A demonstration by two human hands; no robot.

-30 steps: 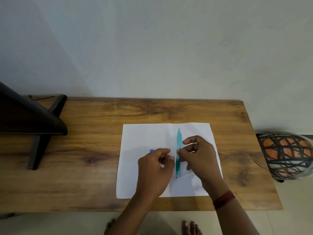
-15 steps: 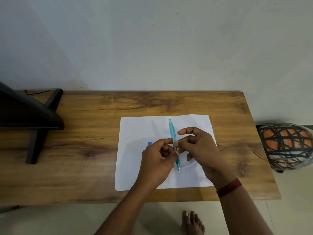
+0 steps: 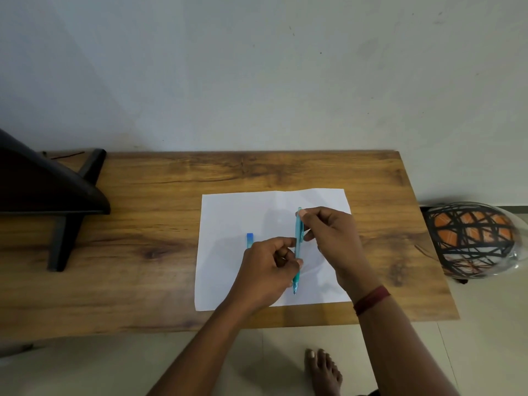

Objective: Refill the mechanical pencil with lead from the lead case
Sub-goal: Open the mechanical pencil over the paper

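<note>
- Wood-grain table (image 3: 160, 224), far edge against a plain pale wall (image 3: 257, 67). Light floor (image 3: 85, 364) shows at the near edge.
- White paper (image 3: 228, 212) lies flat on the table, a bit toward 3 o'clock from centre.
- Black angled object on a dark stand (image 3: 43, 190) sits at the table's 9 o'clock end, partly out of frame.
- Orange ball in black netting (image 3: 471, 238) is off the table at 3 o'clock, near the edge.
- Bare foot (image 3: 323, 372) on the floor at 6 o'clock.
- Pencil (image 3: 298, 232): translucent teal, over the paper, between both hands. Long axis runs about 12 to 6, with a slight lean. Tip points to 6 o'clock, toward the person; cap end at 12.
- Cannot tell whether the tip touches the paper.
- Left hand (image 3: 265, 275): fingers and thumb curled round the lower barrel, tip sticking out below the hand.
- Right hand (image 3: 334, 238): thumb and forefinger pinch the upper barrel by the cap end, other fingers loosely curled. Dark red band (image 3: 371, 300) on that wrist.
- Lead case (image 3: 250, 240): small, blue, flat on the paper at 9 o'clock of the pencil, just beside the left hand's knuckles. Lower part hidden by that hand; neither hand holds it.
</note>
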